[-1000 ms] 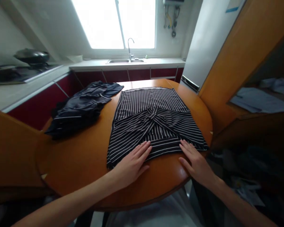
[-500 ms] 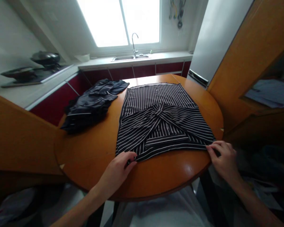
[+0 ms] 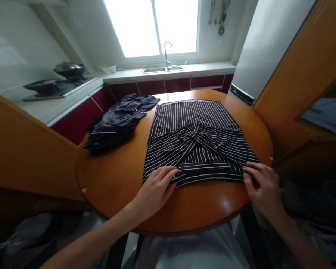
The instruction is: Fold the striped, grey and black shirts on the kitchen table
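Observation:
A black-and-white striped garment (image 3: 196, 116) lies spread on the round wooden table (image 3: 112, 175). Its front has a twisted knot with two crossing bands, and a folded strip runs along the near edge. My left hand (image 3: 158, 188) rests on the near left part of that edge, fingers stretched over the cloth and thumb apart below them. At the near right corner, my right hand (image 3: 263, 185) touches the cloth with its fingertips, fingers spread and thumb lower down.
A pile of dark clothes (image 3: 114, 121) lies on the table's left side. Behind are a counter with a sink (image 3: 154, 70) and faucet (image 3: 166, 54). Pans (image 3: 68, 69) sit on the stove at left. A fridge (image 3: 259, 48) and wooden panel (image 3: 291, 71) stand at right.
Both hands have gone from pinching the near edge to lying with fingers apart on the cloth. The left hand has shifted inward along the edge. The view has turned slightly left.

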Tool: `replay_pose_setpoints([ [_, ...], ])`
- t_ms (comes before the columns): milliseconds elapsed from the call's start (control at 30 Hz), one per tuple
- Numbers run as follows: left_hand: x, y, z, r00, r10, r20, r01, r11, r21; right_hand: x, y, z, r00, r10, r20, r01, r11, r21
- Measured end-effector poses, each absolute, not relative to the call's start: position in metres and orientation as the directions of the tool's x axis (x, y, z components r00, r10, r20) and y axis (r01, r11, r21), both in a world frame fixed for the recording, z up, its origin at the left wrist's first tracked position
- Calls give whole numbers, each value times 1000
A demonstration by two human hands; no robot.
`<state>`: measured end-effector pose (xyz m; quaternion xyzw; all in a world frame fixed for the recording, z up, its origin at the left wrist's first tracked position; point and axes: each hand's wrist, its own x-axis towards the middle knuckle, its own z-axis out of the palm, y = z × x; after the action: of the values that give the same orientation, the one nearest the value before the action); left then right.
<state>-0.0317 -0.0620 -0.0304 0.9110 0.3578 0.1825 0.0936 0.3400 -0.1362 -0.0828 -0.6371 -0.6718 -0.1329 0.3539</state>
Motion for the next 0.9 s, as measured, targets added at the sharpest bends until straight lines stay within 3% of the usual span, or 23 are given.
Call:
replay_pose_setpoints([
  [133, -4, -55, -37, 858, 485, 168, 445, -866, 229, 303, -123, -73, -285, 834, 472, 849, 448, -280],
  [300, 3, -44, -59, 877, 472, 91, 451, -874, 182, 292, -114, -85, -441, 853, 278, 833, 504, -228],
  [467, 2, -41, -58, 874, 465, 139, 457, -885, 88, 305, -106, -90, -446, 826, 345, 829, 526, -191],
  [633, 3, -40, -50, 902, 423, 88, 428, -901, -62, 323, -100, -79, -533, 778, 332, 826, 564, 5],
  [767, -13, -37, -42, 902, 430, 47, 432, -897, -90, 345, -102, -72, -531, 775, 342, 844, 519, 132],
  [900, -43, -36, -34, 890, 454, 38, 456, -887, -75, 382, -108, -75, -527, 767, 366, 845, 520, 126],
])
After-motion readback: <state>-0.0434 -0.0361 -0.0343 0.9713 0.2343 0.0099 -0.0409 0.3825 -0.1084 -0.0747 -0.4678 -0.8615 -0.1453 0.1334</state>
